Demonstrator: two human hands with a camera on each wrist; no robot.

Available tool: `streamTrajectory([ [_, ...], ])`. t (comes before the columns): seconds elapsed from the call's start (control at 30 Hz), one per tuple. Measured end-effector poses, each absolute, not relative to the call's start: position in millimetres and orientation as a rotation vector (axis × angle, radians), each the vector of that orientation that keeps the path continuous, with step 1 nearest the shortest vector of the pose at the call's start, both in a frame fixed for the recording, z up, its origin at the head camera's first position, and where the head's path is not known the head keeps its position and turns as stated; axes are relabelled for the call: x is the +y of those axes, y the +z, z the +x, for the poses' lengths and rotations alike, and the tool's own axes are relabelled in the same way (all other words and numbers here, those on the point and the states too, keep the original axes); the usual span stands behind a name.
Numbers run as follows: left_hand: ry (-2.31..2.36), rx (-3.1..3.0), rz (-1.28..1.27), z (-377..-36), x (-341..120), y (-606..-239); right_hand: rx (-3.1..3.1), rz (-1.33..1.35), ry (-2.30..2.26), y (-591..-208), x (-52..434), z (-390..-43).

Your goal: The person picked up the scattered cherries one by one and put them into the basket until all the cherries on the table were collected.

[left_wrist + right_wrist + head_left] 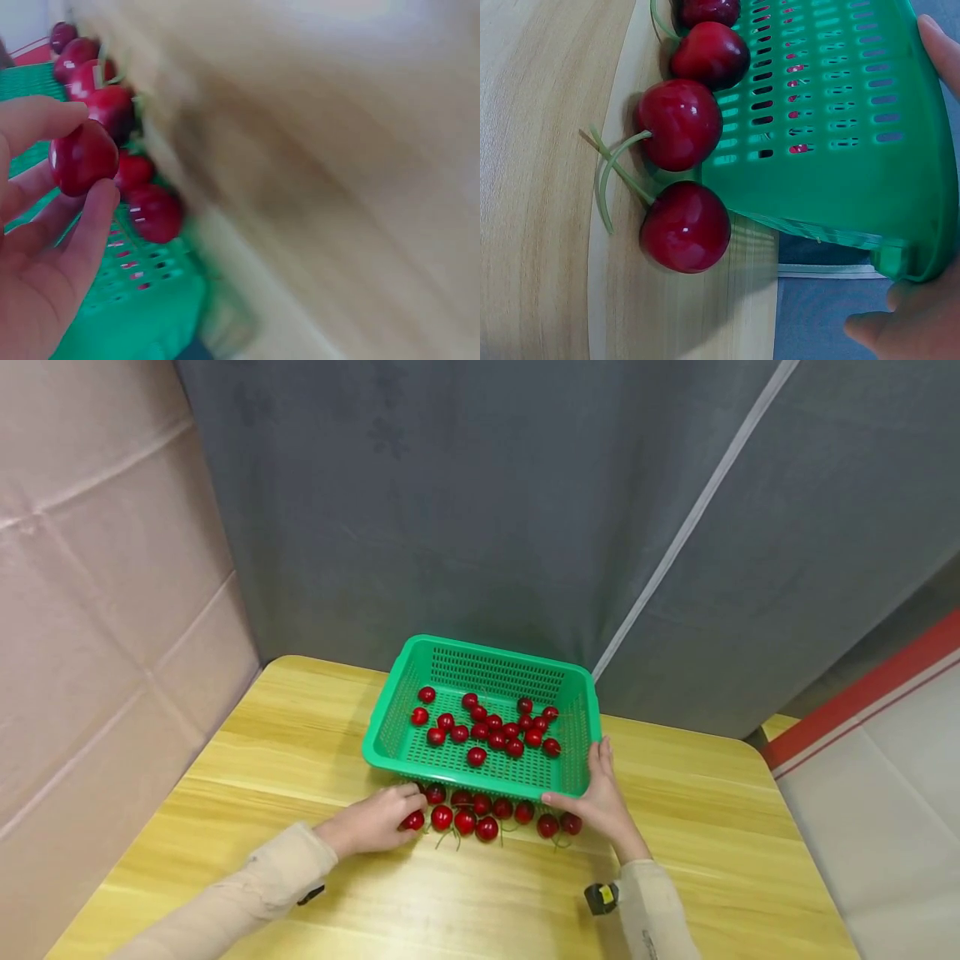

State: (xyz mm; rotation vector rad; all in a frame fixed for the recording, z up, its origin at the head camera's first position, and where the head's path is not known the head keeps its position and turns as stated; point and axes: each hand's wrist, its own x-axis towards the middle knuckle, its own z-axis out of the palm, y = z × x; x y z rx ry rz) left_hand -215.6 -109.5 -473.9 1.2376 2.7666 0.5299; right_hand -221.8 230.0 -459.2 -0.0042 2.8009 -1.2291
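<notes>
Cherry (84, 157) sits pinched in left hand (377, 820), while right hand (604, 800) grips the green basket (810, 180) at one corner.

Head camera facing forward and down, wrist cameras peering in close, all sharing the green perforated plastic basket (498, 673)

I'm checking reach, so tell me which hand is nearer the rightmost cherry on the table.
Right. The right hand is just beside the rightmost cherry, holding the near right corner of the green basket; the left hand is at the row's left end, pinching another cherry.
</notes>
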Motion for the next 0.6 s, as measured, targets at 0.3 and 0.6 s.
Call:
streamTrajectory([
  [0.3,0.653,2.747,1.388,-212.2,-103.2,-420.3,2.801,-0.009,-1.234,-459.0,230.3,-221.8],
  [0.6,0.606,2.808,1.547,-231.4,-95.2,-370.7,2.801,-0.012,-1.232,-459.8,230.5,-221.4],
])
